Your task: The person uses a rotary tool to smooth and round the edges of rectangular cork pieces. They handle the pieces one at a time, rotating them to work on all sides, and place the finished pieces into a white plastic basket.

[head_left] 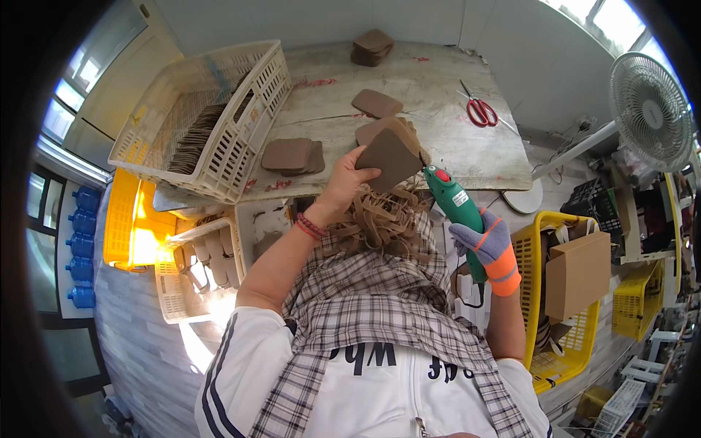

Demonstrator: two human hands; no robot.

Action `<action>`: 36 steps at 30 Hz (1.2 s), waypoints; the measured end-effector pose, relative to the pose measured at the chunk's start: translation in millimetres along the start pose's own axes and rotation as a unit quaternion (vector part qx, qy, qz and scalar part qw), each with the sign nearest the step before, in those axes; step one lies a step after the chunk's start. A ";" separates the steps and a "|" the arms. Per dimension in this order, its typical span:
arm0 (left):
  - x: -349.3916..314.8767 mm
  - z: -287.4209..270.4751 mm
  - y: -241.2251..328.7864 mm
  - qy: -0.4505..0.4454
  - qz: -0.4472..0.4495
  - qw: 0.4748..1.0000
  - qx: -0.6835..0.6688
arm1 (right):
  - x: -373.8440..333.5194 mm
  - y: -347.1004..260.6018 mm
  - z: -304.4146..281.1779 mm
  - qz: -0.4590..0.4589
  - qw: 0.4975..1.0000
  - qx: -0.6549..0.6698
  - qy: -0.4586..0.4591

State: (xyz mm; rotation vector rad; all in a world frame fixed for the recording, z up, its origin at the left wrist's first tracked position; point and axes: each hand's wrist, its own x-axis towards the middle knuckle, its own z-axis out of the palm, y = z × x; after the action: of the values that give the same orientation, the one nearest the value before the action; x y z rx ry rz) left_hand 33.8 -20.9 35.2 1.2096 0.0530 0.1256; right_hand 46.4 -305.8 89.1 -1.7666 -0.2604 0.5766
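My left hand, bare with red bracelets at the wrist, pinches a brown flat piece with rounded corners, held tilted above the table's front edge. In my right hand, wearing a purple and orange glove, is a green hand-held power tool with a red button. The tool's tip meets the right edge of the piece; its exact shape is too small to tell. Behind it lie more brown pieces, partly hidden. A heap of curled brown strips rests on my plaid apron.
On the worn table are stacked brown pieces, another stack, a single piece and red-handled scissors. A white crate of pieces stands left. A yellow basket and a fan are at right.
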 end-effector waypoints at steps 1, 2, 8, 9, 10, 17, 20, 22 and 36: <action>0.3 -6.2 3.9 -0.022 0.006 0.999 0.038 | -3.5 -1.3 0.3 0.004 1.000 -0.009 0.002; 1.2 -13.7 6.3 -0.043 -0.006 0.998 0.055 | -5.6 -1.9 1.2 0.016 1.000 -0.010 -0.003; -1.9 -29.2 12.3 -0.108 -0.079 0.985 0.109 | -9.8 4.8 10.6 0.025 1.000 -0.010 -0.016; -4.9 -27.9 11.2 -0.106 -0.093 0.985 0.100 | -7.9 6.4 12.2 0.019 1.000 -0.006 -0.021; -7.9 -26.5 10.0 -0.103 -0.106 0.985 0.091 | -6.0 8.2 13.8 0.013 1.000 -0.001 -0.027; -17.2 -20.2 7.2 -0.108 -0.136 0.977 0.122 | 3.7 11.1 19.5 0.009 1.000 -0.025 -0.009; -12.6 -31.0 12.1 -0.101 -0.095 0.965 0.221 | 3.4 11.8 16.0 0.022 0.999 0.006 -0.039; -10.9 -32.8 23.3 -0.083 -0.033 0.948 0.306 | 0.1 9.1 15.1 0.035 0.997 0.038 -0.050; -13.2 -46.4 40.8 -0.052 -0.043 0.983 0.170 | -2.1 11.6 21.0 0.042 0.996 -0.008 -0.079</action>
State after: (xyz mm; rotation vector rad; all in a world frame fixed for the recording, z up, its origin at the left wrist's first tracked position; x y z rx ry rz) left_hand 12.9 34.7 56.6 1.5518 0.0362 -0.0254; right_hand 32.5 -292.3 74.8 -1.7557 -0.3023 0.7782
